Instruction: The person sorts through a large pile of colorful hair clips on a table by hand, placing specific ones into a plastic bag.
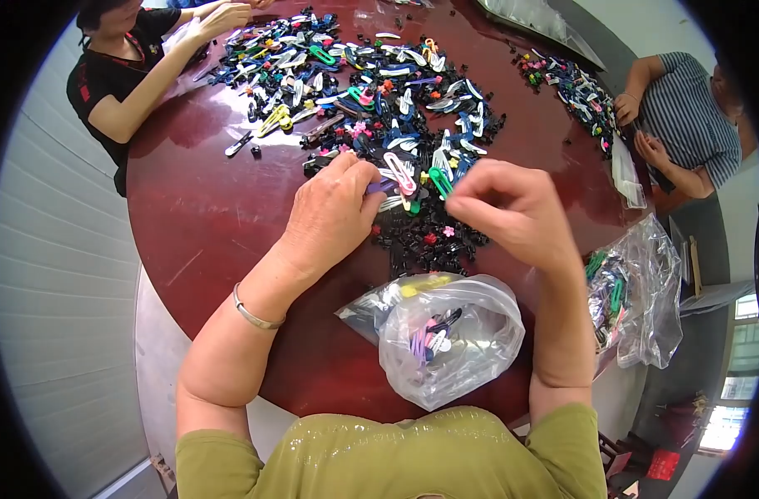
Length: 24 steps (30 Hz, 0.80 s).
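Note:
My left hand (334,209) is closed at the near side of the pile of hair clips (413,108), thumb and fingers pinched on a purple hair clip (381,187). Close to its fingertips, a pink-and-white hair clip (400,173) stands out over the pile. My right hand (512,209) is closed too, its thumb and forefinger meeting at the lower end of a green hair clip (440,182). Small black claw clips (425,249) lie below and between my hands. An open clear plastic bag (454,353) with several clips inside sits before me.
The red-brown round table (205,249) carries everything. One person (130,83) works at the far left, another (687,125) at the right beside a second clip pile (579,91). A clear bag (645,291) of clips lies past my right forearm.

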Available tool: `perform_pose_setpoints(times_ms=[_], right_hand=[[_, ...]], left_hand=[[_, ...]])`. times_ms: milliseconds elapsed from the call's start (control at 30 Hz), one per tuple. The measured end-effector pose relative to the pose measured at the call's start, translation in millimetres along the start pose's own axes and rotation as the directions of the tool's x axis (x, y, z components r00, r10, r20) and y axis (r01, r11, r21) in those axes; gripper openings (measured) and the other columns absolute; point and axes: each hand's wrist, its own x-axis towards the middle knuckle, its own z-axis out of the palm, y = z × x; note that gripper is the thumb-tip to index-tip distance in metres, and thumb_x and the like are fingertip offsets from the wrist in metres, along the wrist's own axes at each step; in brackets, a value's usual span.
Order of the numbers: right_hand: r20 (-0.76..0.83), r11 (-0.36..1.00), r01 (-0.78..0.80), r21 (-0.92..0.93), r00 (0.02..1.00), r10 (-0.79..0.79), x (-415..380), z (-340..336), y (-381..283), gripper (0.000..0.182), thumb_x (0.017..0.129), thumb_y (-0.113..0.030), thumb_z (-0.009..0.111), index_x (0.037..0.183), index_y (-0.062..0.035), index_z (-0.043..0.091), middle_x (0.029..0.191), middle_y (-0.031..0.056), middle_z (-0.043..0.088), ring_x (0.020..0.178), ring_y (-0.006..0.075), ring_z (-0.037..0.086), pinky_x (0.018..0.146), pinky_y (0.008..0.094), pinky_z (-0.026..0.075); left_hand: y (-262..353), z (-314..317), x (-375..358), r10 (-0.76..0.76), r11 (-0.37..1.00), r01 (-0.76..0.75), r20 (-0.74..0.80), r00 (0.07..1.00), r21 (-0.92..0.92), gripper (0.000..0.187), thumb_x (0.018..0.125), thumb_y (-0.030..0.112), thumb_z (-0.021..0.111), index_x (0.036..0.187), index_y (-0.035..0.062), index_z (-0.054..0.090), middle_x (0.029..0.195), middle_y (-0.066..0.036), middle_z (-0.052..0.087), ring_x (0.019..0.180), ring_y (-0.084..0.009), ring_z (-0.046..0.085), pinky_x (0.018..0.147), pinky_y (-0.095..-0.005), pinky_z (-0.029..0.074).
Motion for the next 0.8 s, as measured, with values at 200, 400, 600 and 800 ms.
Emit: perform_pose_setpoints(times_ms=[200,400,600,800], right_hand=[[-0.128,0.835,-0.051,-0.549,0.991,-0.024,13,11,41,0.030,0.077,-0.025,0.077,0.097,-0.0051,0.069,0.094,0.0110,0.064,0.072,0.0282,0.064,0.068,0.0392,0.051],[-0.122,0.788,0.021,-0.615,0.985,-0.121,14,11,59,0.028,0.076,-0.021,0.077,0.098,-0.0052,0.069,0.093,0.0096,0.063,0.077,0.0269,0.065,0.071,0.0384,0.052],[-0.162,0.948,0.087,-0.305,0.977,-0.142,22,0,66,0.025,0.076,-0.011,0.075,0.098,-0.0028,0.070,0.088,0.0089,0.063,0.069,0.0199,0.061,0.065,0.0317,0.051],[-0.316,0.746,-0.103,-0.658,0.937,-0.149,26,-9,91,0.031,0.084,-0.026,0.069,0.107,-0.0045,0.069,0.110,0.0149,0.064,0.100,0.0334,0.060,0.088,0.0440,0.048]], left_hand=[[0,3,0,0.118,0.991,-0.118,0.008,0.993,-0.065,0.022,0.079,0.007,0.072,0.098,0.0020,0.063,0.099,-0.015,0.063,0.080,-0.0331,0.064,0.073,-0.0399,0.052],[8,3,0,0.210,0.978,-0.209,0.016,0.978,-0.018,0.026,0.078,0.009,0.074,0.100,0.0024,0.063,0.104,-0.014,0.063,0.091,-0.0328,0.063,0.080,-0.0399,0.052],[3,3,1,0.176,0.984,-0.177,0.056,0.983,0.013,0.019,0.079,0.008,0.072,0.096,0.0029,0.064,0.097,-0.012,0.063,0.091,-0.0319,0.063,0.079,-0.0397,0.051],[1,2,5,0.073,0.991,-0.060,-0.111,0.991,0.116,0.021,0.079,0.006,0.071,0.098,0.0010,0.064,0.102,-0.015,0.063,0.097,-0.0340,0.061,0.082,-0.0405,0.050]])
